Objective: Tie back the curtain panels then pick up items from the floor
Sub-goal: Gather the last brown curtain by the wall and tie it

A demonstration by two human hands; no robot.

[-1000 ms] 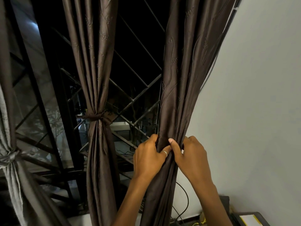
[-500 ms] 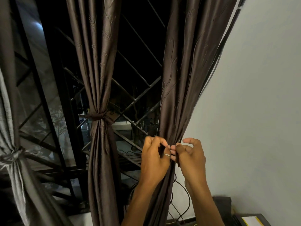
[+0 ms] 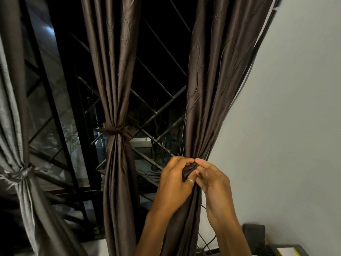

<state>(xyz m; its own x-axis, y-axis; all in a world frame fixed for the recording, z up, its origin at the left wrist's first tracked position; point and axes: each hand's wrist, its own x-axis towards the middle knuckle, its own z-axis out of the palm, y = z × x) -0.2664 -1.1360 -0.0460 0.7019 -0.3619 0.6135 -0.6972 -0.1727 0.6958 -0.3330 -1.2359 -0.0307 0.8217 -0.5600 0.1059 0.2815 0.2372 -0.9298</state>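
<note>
Dark brown embossed curtain panel (image 3: pixel 208 89) on the right of the window is gathered into a narrow waist, and both hands meet at that waist. The left hand (image 3: pixel 175 183) curls over the front of the bunched cloth, its grip closed on a short dark brown fabric band (image 3: pixel 188 170) that pokes out between thumb and fingers; a thin silver ring (image 3: pixel 191 181) shows on one finger. The right hand (image 3: pixel 214 182) comes in from the other side, fingertips touching the left hand's, its grip pinching the same band (the fingers hide whether it is knotted).

Below the hands the panel hangs in loose folds between the two forearms; above them it fans out wide, its right edge lying against the plain white wall (image 3: pixel 286 126). Behind it runs a black metal window grille (image 3: pixel 162 111) with diagonal bars.

To the left, a second dark brown curtain panel (image 3: pixel 114 71) is cinched by a knotted brown tie (image 3: pixel 112 130). At the far left, a grey shiny curtain panel (image 3: pixel 13 126) is likewise cinched by a grey tie (image 3: pixel 18 174). Low on the right, a thin black cable (image 3: pixel 208 244) loops near a dark box (image 3: pixel 254 231).
</note>
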